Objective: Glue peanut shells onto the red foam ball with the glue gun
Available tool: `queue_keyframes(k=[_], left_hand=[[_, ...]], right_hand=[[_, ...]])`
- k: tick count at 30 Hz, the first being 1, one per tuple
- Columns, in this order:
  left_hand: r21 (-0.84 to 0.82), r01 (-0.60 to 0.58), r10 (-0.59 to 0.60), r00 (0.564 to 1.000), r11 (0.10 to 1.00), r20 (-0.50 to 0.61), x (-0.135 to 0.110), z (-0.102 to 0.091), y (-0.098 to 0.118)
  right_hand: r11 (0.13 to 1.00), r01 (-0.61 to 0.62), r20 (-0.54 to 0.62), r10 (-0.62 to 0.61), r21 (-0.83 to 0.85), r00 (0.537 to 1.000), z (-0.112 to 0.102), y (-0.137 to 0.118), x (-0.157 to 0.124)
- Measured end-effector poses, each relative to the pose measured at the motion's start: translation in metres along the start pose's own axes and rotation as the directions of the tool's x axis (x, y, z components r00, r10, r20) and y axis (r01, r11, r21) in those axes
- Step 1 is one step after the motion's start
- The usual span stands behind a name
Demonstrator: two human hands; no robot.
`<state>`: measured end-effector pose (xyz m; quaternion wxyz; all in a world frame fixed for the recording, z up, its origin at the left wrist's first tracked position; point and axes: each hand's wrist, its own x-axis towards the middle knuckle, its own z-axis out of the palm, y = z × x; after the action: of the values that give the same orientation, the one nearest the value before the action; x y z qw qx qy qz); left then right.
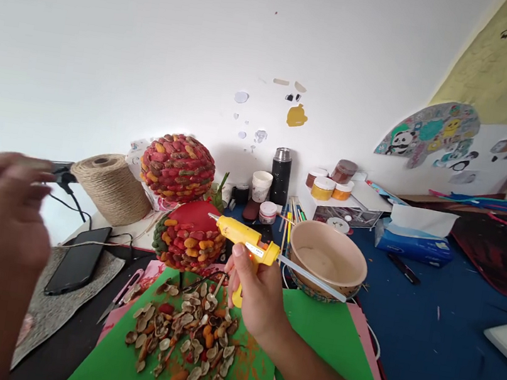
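My right hand (258,289) is closed round the handle of a yellow hot glue gun (247,235). A translucent glue stick (311,278) juts from its rear, and its nozzle points left at a red ball (191,238) partly covered with painted peanut shells. I cannot tell whether the nozzle touches the ball. Raised at the left is my left hand (3,210), blurred, its fingers pointing right; whether they hold anything cannot be made out. Loose peanut shells (188,326), some painted orange or red, lie on green paper (320,346) below the gun.
Behind the red ball stands a fully covered shell ball (178,167). Left are a twine spool (108,186), a phone (78,259) and scissors (121,294). Right are a beige bowl (327,252), paint jars (323,188) and a tissue pack (412,239). A black flask (280,176) stands by the wall.
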<state>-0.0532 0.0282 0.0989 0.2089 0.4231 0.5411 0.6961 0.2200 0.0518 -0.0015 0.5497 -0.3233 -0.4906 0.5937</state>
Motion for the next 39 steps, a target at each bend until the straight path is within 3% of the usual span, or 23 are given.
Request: queue_keyframes(k=[2, 4, 5, 7, 9, 12, 15, 18, 22, 24, 26, 31, 39], left_hand=[[0.126, -0.210, 0.226, 0.964, 0.970, -0.137, -0.008, 0.012, -0.010], [0.282, -0.233, 0.198, 0.969, 0.931, 0.146, -0.016, 0.029, -0.021], [0.318, -0.333, 0.248, 0.927, 0.887, 0.280, -0.019, 0.037, -0.026], [0.316, -0.526, 0.334, 0.800, 0.790, 0.498, -0.024, 0.050, -0.034], [0.283, -0.645, 0.393, 0.696, 0.710, 0.600, -0.026, 0.059, -0.041], [0.284, -0.695, 0.416, 0.654, 0.661, 0.632, -0.025, 0.063, -0.045], [0.314, -0.708, 0.434, 0.659, 0.632, 0.614, -0.023, 0.063, -0.045], [0.342, -0.655, 0.405, 0.715, 0.674, 0.570, -0.023, 0.062, -0.040], [0.339, -0.349, 0.157, 0.861, 0.874, 0.483, -0.033, 0.063, -0.035], [0.297, -0.170, 0.016, 0.889, 0.940, 0.458, -0.040, 0.065, -0.033], [0.235, -0.059, -0.056, 0.889, 0.970, 0.455, -0.048, 0.070, -0.032], [0.120, 0.071, -0.119, 0.878, 0.990, 0.464, -0.062, 0.081, -0.035], [0.059, 0.123, -0.136, 0.873, 0.991, 0.468, -0.075, 0.089, -0.035]], right_hand=[[1.000, -0.001, -0.001, 0.001, 0.002, 1.000, 0.000, 0.000, 0.000], [1.000, 0.004, -0.011, -0.004, -0.009, 1.000, -0.002, 0.000, 0.001], [1.000, 0.007, -0.018, -0.007, -0.015, 1.000, -0.003, -0.001, 0.002], [1.000, 0.006, -0.032, -0.007, -0.015, 0.999, -0.004, -0.002, 0.003], [1.000, 0.005, -0.038, -0.005, 0.001, 0.999, -0.005, -0.003, 0.003], [0.999, 0.006, -0.037, -0.005, 0.036, 0.999, -0.004, -0.005, 0.002], [0.997, 0.010, -0.030, -0.008, 0.070, 1.000, -0.002, -0.006, 0.001], [0.997, 0.010, -0.021, -0.008, 0.073, 1.000, -0.002, -0.008, 0.001], [0.998, -0.004, -0.013, 0.005, 0.068, 1.000, -0.002, -0.008, 0.001], [0.998, -0.015, -0.008, 0.016, 0.062, 1.000, -0.002, -0.007, 0.001], [0.998, -0.028, -0.006, 0.028, 0.060, 1.000, -0.002, -0.006, 0.002], [0.995, -0.062, 0.017, 0.061, 0.082, 0.998, -0.004, -0.004, 0.004], [0.996, -0.080, 0.050, 0.078, 0.041, 0.996, -0.002, -0.011, 0.004]])
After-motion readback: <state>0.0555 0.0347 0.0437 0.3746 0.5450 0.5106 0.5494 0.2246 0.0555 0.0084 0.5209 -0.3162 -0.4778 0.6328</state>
